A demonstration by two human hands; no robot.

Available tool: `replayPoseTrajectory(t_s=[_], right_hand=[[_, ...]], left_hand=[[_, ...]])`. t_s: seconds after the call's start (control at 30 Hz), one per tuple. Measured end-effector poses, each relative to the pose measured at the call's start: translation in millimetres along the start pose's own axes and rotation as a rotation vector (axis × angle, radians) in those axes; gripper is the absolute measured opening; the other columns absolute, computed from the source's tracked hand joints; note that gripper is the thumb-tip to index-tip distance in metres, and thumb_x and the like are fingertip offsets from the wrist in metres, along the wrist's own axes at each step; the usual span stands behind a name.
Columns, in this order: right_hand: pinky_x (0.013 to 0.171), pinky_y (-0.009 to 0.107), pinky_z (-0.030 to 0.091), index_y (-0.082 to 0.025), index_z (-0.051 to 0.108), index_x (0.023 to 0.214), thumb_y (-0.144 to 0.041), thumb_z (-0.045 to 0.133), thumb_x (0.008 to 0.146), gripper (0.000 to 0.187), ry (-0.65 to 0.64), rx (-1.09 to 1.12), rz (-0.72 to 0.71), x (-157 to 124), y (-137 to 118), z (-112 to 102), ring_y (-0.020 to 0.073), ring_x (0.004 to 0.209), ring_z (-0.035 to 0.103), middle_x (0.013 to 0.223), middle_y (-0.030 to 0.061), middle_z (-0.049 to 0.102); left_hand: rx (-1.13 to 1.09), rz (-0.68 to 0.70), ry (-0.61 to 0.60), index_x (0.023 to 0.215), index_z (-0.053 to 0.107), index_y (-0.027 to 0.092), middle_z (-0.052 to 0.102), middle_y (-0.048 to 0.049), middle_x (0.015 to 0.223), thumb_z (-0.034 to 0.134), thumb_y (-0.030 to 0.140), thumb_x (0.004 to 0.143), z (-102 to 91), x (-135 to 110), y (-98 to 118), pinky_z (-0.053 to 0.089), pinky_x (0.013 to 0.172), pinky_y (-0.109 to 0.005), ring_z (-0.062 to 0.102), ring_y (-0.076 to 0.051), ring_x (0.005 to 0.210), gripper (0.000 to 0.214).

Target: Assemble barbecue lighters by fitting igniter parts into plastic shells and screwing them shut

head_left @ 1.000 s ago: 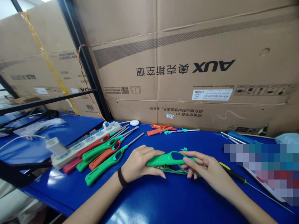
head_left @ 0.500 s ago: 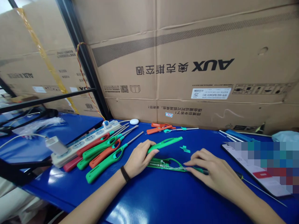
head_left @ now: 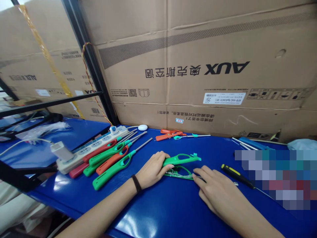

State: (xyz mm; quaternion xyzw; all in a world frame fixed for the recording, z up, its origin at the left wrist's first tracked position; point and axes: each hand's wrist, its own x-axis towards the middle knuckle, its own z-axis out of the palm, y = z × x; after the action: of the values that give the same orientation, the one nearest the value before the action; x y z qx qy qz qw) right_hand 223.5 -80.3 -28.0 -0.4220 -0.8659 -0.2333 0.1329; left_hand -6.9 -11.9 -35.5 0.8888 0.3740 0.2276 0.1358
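Observation:
My left hand [head_left: 153, 168] grips the near end of a green lighter shell half [head_left: 182, 160], held just above the blue table [head_left: 173, 211]. Below it lies the other green shell half [head_left: 182, 173] with thin wires and metal parts showing inside. My right hand [head_left: 213, 188] rests flat on the table, fingers stretched, fingertips touching that lower half's right end. A small green plastic piece [head_left: 194, 155] sits at the upper shell's tip. A black and yellow screwdriver [head_left: 236, 176] lies to the right of my right hand.
Several assembled green and red long-nosed lighters [head_left: 111, 160] lie at the left beside a white power strip [head_left: 86, 152]. An orange lighter shell [head_left: 170, 135] and metal rods lie at the back. Large cardboard boxes [head_left: 198, 72] wall the table's far edge. A black rack post [head_left: 86, 62] stands left.
The two green halves were together in both hands; my left hand lifted the upper half off. My right hand let go, moved down and now lies flat. The screwdriver is uncovered.

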Motion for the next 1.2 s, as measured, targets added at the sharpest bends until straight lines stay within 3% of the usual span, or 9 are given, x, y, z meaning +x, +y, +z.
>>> replayPoseTrajectory(t_s=[0.13,0.3,0.43,0.57,0.63,0.77,0.9,1.03,1.2], right_hand=[[0.064,0.031,0.051,-0.018,0.069,0.084,-0.013,0.059,0.068,0.020,-0.031,0.032,-0.013,3,0,-1,0.0240,0.084,0.064,0.094,0.0079,0.072],[0.071,0.035,0.053,-0.019,0.062,0.088,-0.012,0.049,0.079,0.017,-0.103,0.155,0.071,6,6,-7,0.0233,0.084,0.063,0.094,0.0077,0.068],[0.062,0.031,0.055,-0.022,0.057,0.100,-0.025,0.042,0.089,0.019,-0.008,0.256,0.255,6,15,-16,0.0221,0.087,0.064,0.109,0.0085,0.061],[0.057,0.029,0.055,-0.022,0.050,0.118,-0.041,0.038,0.092,0.034,0.098,0.270,0.412,4,23,-15,0.0236,0.095,0.064,0.116,0.0095,0.060],[0.064,0.031,0.056,-0.023,0.052,0.119,-0.042,0.038,0.092,0.036,0.092,0.296,0.377,3,26,-9,0.0245,0.098,0.064,0.113,0.0082,0.064],[0.068,0.033,0.056,-0.026,0.066,0.094,-0.033,0.039,0.092,0.027,-0.039,0.401,0.284,-1,28,1,0.0221,0.085,0.068,0.093,0.0038,0.072],[0.062,0.030,0.056,-0.030,0.063,0.108,-0.040,0.054,0.086,0.026,-0.101,0.481,0.337,-2,27,-2,0.0212,0.078,0.069,0.094,0.0018,0.072],[0.070,0.032,0.055,-0.028,0.067,0.096,-0.035,0.051,0.089,0.019,-0.117,0.514,0.328,0,24,-8,0.0206,0.081,0.068,0.093,0.0009,0.072],[0.071,0.034,0.054,-0.028,0.066,0.100,-0.037,0.049,0.090,0.021,-0.132,0.495,0.308,3,21,-12,0.0218,0.085,0.068,0.094,0.0007,0.072]], left_hand=[[0.039,0.005,-0.039,0.105,0.048,0.019,0.057,-0.0055,0.100,0.037,0.040,0.097,1.2,0,1,0.039,0.081,-0.033,0.052,-0.021,0.090,0.025],[0.077,-0.006,-0.028,0.104,0.048,0.020,0.059,-0.0037,0.101,0.037,0.041,0.097,-1.1,1,2,0.036,0.083,-0.035,0.054,-0.021,0.090,0.025],[0.084,-0.059,0.043,0.105,0.048,0.020,0.058,-0.0044,0.100,0.035,0.042,0.097,-10.9,0,1,0.036,0.084,-0.036,0.052,-0.021,0.090,0.027],[0.078,0.021,0.034,0.105,0.049,0.019,0.056,-0.0062,0.104,0.040,0.042,0.096,-24.0,-1,1,0.036,0.087,-0.035,0.050,-0.022,0.095,0.026],[0.075,0.069,-0.009,0.105,0.050,0.020,0.056,-0.0066,0.107,0.041,0.041,0.095,-27.4,-2,2,0.035,0.090,-0.036,0.049,-0.023,0.097,0.025],[0.068,0.109,-0.064,0.105,0.051,0.019,0.057,-0.0066,0.106,0.041,0.039,0.095,-27.1,-3,5,0.032,0.093,-0.037,0.049,-0.022,0.097,0.024],[0.070,0.101,-0.058,0.102,0.052,0.019,0.057,-0.0060,0.104,0.043,0.038,0.095,-26.5,-3,5,0.033,0.091,-0.037,0.050,-0.021,0.094,0.023],[0.079,0.122,-0.079,0.102,0.054,0.019,0.057,-0.0060,0.104,0.042,0.039,0.095,-27.9,-3,5,0.032,0.090,-0.037,0.049,-0.022,0.094,0.024],[0.092,0.128,-0.073,0.102,0.054,0.019,0.058,-0.0057,0.102,0.044,0.039,0.094,-28.8,-3,5,0.032,0.089,-0.037,0.048,-0.022,0.093,0.024]])
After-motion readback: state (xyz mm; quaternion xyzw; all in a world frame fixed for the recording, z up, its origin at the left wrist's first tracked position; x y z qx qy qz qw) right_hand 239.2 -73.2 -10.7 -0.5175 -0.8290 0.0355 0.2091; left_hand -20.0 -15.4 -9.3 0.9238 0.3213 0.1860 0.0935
